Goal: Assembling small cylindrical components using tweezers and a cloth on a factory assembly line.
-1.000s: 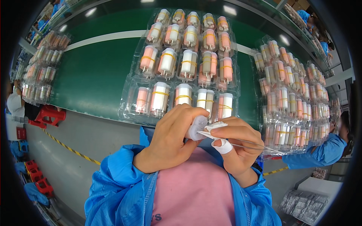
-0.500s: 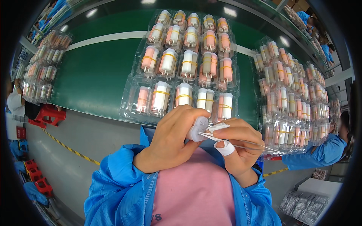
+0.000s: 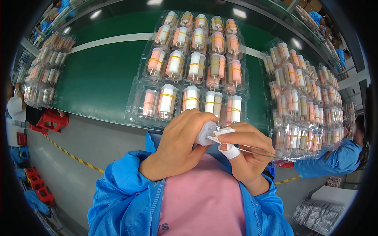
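A translucent white cylindrical piece (image 3: 204, 135) sits between the thumb and curled fingers of my left hand (image 3: 177, 141), its round end turned right. Metal tweezers (image 3: 258, 152) lie in my right hand (image 3: 250, 149), gripped by the fingers with their shank pointing right. The pale tweezer tips reach the piece's round end; whether they grip anything there I cannot make out. White wraps (image 3: 230, 151) cover my right thumb and a fingertip. Just beyond both hands lies a clear plastic tray (image 3: 133, 112) with rows of pink, white and grey cylinders held by yellow bands.
The trays rest on a green belt (image 3: 94, 86). More filled trays (image 3: 299, 102) stand at the right, others (image 3: 43, 74) at the far left. A co-worker's blue sleeve (image 3: 319, 163) shows at right. Red stools (image 3: 53, 120) stand on the grey floor at left.
My right hand has moved slightly left, bringing the tweezers closer to the piece's end. The piece has turned a little in my left hand, which otherwise stays in place.
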Motion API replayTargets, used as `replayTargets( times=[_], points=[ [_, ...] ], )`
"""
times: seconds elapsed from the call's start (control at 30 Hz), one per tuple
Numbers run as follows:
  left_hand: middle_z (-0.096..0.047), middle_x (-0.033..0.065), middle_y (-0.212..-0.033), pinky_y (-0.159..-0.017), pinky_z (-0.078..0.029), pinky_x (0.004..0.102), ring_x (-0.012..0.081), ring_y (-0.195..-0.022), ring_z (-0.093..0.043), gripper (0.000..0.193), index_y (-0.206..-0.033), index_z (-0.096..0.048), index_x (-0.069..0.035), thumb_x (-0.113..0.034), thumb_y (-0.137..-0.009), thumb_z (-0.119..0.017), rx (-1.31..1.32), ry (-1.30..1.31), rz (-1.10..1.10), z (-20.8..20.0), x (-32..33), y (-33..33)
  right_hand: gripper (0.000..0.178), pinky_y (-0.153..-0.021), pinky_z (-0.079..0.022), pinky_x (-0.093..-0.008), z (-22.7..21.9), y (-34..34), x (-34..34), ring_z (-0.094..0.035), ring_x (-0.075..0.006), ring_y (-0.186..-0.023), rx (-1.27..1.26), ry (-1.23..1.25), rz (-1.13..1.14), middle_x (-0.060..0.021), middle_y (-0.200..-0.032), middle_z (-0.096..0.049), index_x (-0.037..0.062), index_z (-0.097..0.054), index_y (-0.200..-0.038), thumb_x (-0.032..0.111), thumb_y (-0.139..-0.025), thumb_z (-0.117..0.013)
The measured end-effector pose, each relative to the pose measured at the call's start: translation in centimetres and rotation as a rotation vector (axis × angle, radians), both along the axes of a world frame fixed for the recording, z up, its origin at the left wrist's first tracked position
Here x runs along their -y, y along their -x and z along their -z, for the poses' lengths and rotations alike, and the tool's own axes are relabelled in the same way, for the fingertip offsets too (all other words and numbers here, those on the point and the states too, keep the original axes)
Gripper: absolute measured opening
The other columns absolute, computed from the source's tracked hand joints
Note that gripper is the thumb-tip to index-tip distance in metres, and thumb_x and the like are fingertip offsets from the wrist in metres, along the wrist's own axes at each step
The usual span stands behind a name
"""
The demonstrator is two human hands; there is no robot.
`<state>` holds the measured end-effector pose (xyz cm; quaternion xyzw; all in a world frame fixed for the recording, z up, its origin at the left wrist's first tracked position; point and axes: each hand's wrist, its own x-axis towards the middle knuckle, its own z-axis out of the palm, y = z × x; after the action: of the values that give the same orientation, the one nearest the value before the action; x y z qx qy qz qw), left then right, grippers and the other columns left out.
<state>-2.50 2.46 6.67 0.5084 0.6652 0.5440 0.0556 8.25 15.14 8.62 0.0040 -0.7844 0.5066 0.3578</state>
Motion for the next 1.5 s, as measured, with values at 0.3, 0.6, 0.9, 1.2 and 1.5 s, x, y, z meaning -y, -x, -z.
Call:
replayTargets(
  times=[0.3,0.6,0.9,1.2,1.5],
  points=[
    [-0.055,0.0142,-0.084,-0.064,-0.044,0.0374,0.0317,-0.075,-0.055,0.045,-0.103,-0.055,-0.002,0.006,-0.061,-0.067,-0.058,0.047,-0.029,0.0,0.1,-0.2,0.015,-0.059,-0.050,-0.0283,-0.5,0.0,0.2,-0.064,-0.0216,-0.066,0.022,-0.009,-0.001,-0.0102,-0.077,-0.067,0.0012,-0.070,-0.085,-0.001,-0.070,-0.072],
    [-0.054,0.0135,-0.083,-0.067,-0.043,0.0408,0.0334,-0.076,-0.055,0.050,-0.108,-0.053,-0.003,0.004,-0.061,-0.069,-0.228,0.078,-0.060,0.2,0.2,-0.2,0.014,-0.058,-0.048,-0.0262,-1.5,-0.2,0.6,-0.064,-0.0194,-0.065,0.077,-0.062,0.000,-0.0110,-0.077,-0.066,-0.0015,-0.068,-0.086,-0.002,-0.072,-0.070],
    [-0.057,0.0141,-0.088,-0.067,-0.045,0.0369,0.0315,-0.078,-0.056,0.045,-0.107,-0.054,-0.003,0.006,-0.066,-0.070,0.110,-0.030,0.055,-0.8,1.0,-1.5,0.015,-0.059,-0.049,-0.0248,-1.0,-1.8,1.4,-0.064,-0.0170,-0.070,-0.021,0.167,-0.010,-0.0136,-0.080,-0.066,-0.0014,-0.068,-0.088,-0.001,-0.074,-0.071],
    [-0.058,0.0127,-0.090,-0.066,-0.046,0.0337,0.0273,-0.078,-0.059,0.043,-0.105,-0.055,-0.002,0.005,-0.066,-0.072,0.156,-0.062,0.093,-0.9,2.6,-3.4,0.016,-0.062,-0.050,-0.0258,-0.9,-3.5,2.7,-0.064,-0.0190,-0.072,-0.087,0.150,0.017,-0.0143,-0.083,-0.066,-0.0021,-0.068,-0.088,0.000,-0.073,-0.071],
    [-0.060,0.0114,-0.092,-0.068,-0.047,0.0313,0.0241,-0.081,-0.061,0.043,-0.106,-0.056,-0.001,0.003,-0.067,-0.073,0.253,-0.074,0.196,-1.0,3.8,-4.0,0.016,-0.063,-0.051,-0.0275,-1.2,-4.3,3.6,-0.064,-0.0200,-0.074,-0.080,0.134,-0.002,-0.0136,-0.084,-0.067,-0.0017,-0.068,-0.087,0.000,-0.071,-0.071]
  ],
)
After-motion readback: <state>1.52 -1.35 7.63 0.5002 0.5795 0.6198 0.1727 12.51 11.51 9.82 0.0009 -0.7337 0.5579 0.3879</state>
